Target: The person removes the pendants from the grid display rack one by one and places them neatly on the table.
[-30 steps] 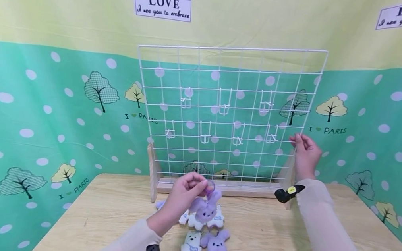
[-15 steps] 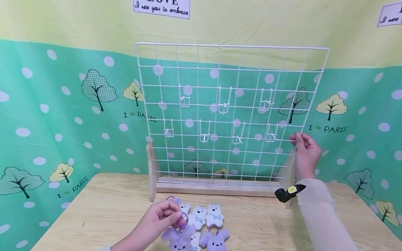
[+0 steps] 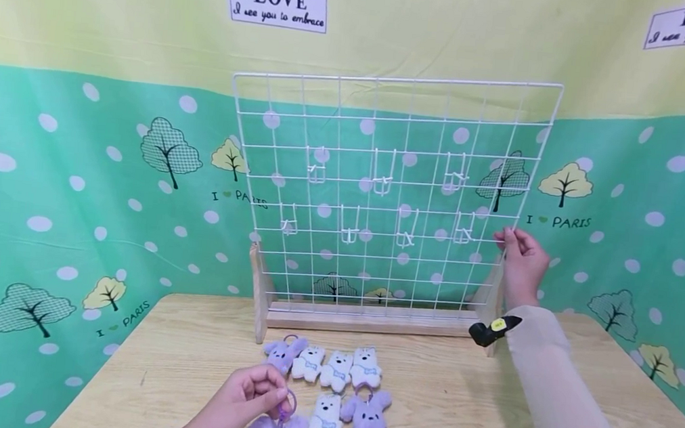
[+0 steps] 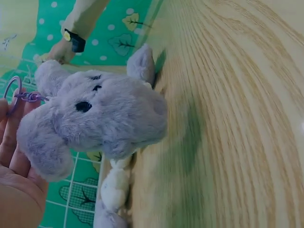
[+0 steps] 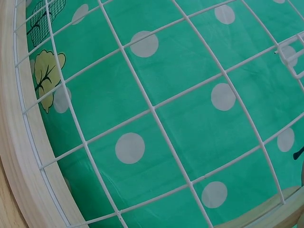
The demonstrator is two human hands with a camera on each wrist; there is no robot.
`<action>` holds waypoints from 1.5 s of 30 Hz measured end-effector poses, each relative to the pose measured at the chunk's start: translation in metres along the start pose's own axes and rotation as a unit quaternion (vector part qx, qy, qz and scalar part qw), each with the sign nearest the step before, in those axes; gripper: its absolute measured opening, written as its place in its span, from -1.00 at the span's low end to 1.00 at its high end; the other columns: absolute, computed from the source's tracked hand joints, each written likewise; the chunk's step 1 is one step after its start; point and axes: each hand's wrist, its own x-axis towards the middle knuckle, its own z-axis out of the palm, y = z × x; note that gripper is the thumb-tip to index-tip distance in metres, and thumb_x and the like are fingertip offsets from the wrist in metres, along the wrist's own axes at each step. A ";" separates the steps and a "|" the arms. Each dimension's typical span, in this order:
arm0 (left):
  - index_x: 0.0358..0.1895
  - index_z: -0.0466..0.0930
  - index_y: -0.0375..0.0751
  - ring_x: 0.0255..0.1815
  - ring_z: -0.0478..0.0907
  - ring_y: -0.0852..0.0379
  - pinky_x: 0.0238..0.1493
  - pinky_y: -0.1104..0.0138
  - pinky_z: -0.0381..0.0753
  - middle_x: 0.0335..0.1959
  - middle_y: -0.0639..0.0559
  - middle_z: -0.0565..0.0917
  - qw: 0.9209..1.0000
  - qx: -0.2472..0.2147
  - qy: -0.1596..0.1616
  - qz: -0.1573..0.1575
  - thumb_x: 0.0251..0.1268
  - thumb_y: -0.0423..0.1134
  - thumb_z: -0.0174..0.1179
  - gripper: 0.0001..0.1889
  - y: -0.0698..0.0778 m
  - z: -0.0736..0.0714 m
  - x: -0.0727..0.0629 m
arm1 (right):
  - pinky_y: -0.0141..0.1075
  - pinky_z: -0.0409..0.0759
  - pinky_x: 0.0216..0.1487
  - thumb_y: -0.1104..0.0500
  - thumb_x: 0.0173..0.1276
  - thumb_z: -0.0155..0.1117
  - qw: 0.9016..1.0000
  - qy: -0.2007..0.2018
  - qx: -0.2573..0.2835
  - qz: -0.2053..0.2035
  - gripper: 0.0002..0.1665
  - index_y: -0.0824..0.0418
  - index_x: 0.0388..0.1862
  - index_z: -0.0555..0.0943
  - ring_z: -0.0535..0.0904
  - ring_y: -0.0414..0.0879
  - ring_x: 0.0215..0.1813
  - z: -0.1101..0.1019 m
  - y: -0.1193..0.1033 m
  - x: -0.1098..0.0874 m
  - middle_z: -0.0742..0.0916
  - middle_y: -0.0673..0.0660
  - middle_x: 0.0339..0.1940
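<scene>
My left hand pinches the purple ring of a plush bunny keychain low at the front of the table. The bunny hangs from the ring, its lower part cut off by the head view's bottom edge. In the left wrist view its black eyes and floppy ears show above the wood. My right hand grips the right edge of a white wire grid rack. Beside the left hand lie several white bear plushes and two more purple plushes, one in front and one behind.
Several white wire hooks hang on the grid in two rows, with nothing on them. A wooden stand holds the grid upright on the wooden table. A green and yellow printed curtain surrounds the table.
My left hand has moved left and down toward the front with the bunny keychain, uncovering the plushes behind it. The right hand has stayed on the grid's edge.
</scene>
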 end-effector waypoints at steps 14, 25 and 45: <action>-0.17 0.41 -0.58 -0.32 0.62 0.28 -0.21 0.39 0.64 -0.34 0.07 0.71 0.986 0.080 0.111 -0.097 0.34 -0.31 0.10 -0.72 -0.021 -0.015 0.017 | -0.52 0.56 -0.04 0.04 0.23 0.31 1.000 0.006 0.012 -0.011 -0.50 0.38 0.01 0.57 0.66 -0.26 -0.17 -0.004 0.021 0.013 0.76 0.04 -0.25; -0.20 0.43 -0.59 -0.27 0.67 0.13 -0.14 0.32 0.65 -0.27 -0.37 0.66 0.969 0.115 0.193 -0.107 0.27 -0.44 0.13 -0.80 -0.040 -0.011 0.036 | -0.51 0.56 -0.03 0.12 0.28 0.27 1.000 0.000 0.004 -0.008 -0.70 0.26 -0.08 0.62 0.66 -0.25 -0.20 0.000 0.009 0.006 0.76 0.05 -0.27; -0.25 0.58 -0.46 -0.28 0.65 0.05 -0.22 0.50 0.60 -0.32 -0.21 0.68 0.950 0.193 0.214 -0.123 0.16 -0.42 0.23 -0.86 -0.048 -0.008 0.033 | -0.49 0.55 0.01 0.04 0.26 0.28 1.000 -0.009 -0.004 -0.007 -0.52 0.34 0.04 0.56 0.66 -0.25 -0.15 0.002 0.018 0.012 0.75 0.10 -0.17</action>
